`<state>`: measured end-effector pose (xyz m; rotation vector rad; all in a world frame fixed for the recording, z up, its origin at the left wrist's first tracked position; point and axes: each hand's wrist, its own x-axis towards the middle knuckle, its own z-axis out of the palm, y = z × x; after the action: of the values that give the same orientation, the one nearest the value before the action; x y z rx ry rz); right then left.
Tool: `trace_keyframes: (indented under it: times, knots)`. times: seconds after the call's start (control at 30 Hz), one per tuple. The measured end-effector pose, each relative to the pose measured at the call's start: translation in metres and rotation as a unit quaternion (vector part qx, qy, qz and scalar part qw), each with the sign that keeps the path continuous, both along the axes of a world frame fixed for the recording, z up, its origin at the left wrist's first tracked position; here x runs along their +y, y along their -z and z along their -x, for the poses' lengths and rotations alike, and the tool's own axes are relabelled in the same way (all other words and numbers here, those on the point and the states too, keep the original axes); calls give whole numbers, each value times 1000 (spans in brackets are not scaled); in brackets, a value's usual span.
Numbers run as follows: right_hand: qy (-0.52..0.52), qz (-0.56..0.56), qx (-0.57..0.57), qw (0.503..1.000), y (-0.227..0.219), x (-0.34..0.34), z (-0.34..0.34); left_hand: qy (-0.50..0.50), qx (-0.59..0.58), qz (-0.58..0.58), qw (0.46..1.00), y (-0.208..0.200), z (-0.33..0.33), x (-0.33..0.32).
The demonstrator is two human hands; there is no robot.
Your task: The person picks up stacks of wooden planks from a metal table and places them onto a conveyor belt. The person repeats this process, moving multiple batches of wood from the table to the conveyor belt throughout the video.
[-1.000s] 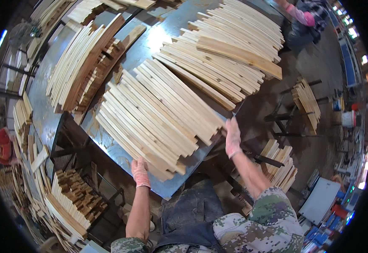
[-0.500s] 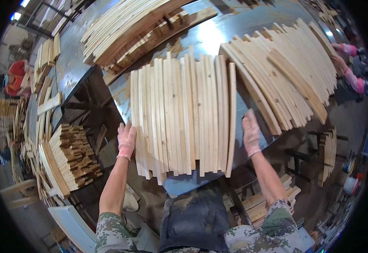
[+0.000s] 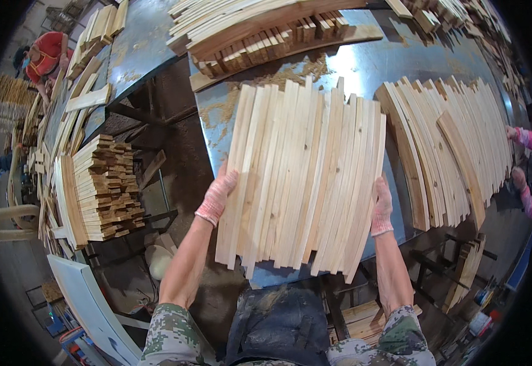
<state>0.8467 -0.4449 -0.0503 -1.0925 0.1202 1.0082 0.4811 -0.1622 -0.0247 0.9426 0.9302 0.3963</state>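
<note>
A row of pale wooden strips [image 3: 305,177], set side by side with uneven ends, lies in front of me on the metal-topped table [image 3: 220,125]. My left hand [image 3: 219,194], in a pinkish knit glove, is against the row's left side, its thumb at the upper edge. My right hand [image 3: 382,207], gloved alike, presses on the right side with the fingers pointing away from me. The strips are squeezed between both hands and lean slightly to the right at their far ends. Some fingers of each hand are hidden by the wood.
To the right lies another row of strips [image 3: 443,152] with a loose curved piece [image 3: 463,168] across it. Further back sits a long stack [image 3: 266,36]. Bundled strips [image 3: 107,189] stand at left. Another person's gloved hands [image 3: 522,137] show at far right; a person in red [image 3: 46,55] is far left.
My right hand has closed in from beside the row onto its right side. The strips sit tighter together and the row has turned slightly. The whole view has shifted too.
</note>
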Motion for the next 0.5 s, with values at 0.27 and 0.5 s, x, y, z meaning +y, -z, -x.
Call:
trace_keyframes:
  times: [0.27,0.5]
  knots:
    - [-61,37,130,989,26,-91,20,-10,-29,227,973,-20,59,-71]
    - [-97,91,105,986,26,-145,60,-27,-74,269,960,-42,124,-126]
